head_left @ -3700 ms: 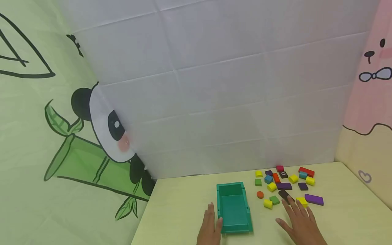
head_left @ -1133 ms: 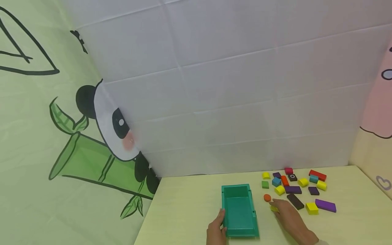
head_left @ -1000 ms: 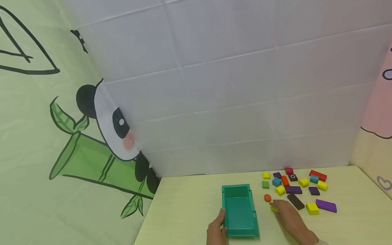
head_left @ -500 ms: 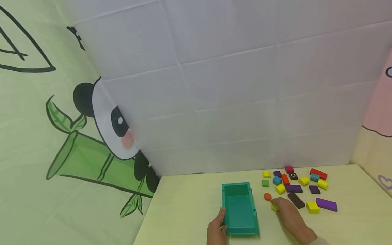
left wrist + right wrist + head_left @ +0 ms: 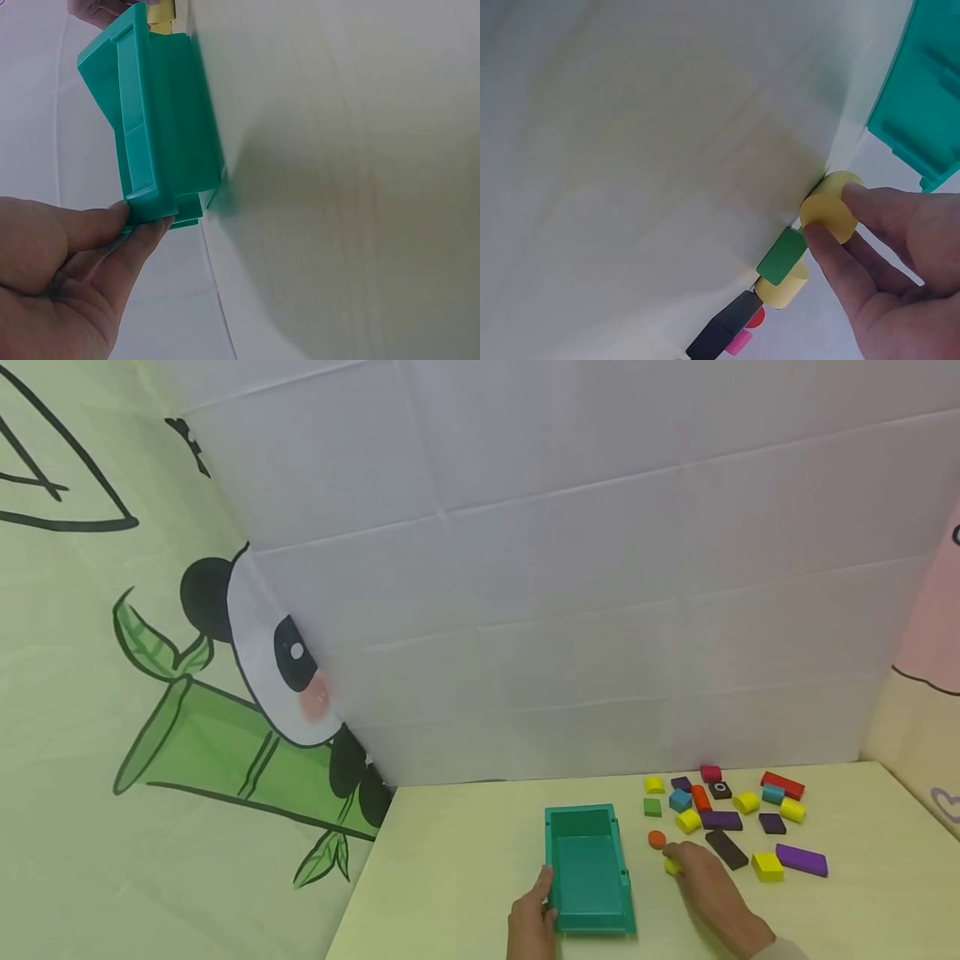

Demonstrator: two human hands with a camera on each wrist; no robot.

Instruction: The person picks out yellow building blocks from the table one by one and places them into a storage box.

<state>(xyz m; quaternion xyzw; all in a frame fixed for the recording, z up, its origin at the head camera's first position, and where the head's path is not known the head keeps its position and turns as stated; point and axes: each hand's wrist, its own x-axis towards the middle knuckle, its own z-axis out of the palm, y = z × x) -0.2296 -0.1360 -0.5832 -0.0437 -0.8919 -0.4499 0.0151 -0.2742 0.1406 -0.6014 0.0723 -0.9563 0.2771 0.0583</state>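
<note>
Right hand [image 5: 705, 887] pinching yellow cylindrical block [image 5: 830, 211], round end toward wrist camera, partly finger-hidden; left hand [image 5: 532, 917] pinching green rectangular plastic box [image 5: 587, 878], long axis forward.

The left hand [image 5: 531, 917] came in from the bottom edge of the head view, its thumb [image 5: 97, 229] and fingers [image 5: 131, 262] closing toward each other in a pinching grip. The right hand [image 5: 705, 881] lay farther forward, back uppermost, angled forward and to the left, with thumb [image 5: 885, 210] and forefinger [image 5: 836, 262] bent in a pinch. Behind it, the bare right wrist [image 5: 752, 935] ran back into a pale sleeve [image 5: 780, 950].
</note>
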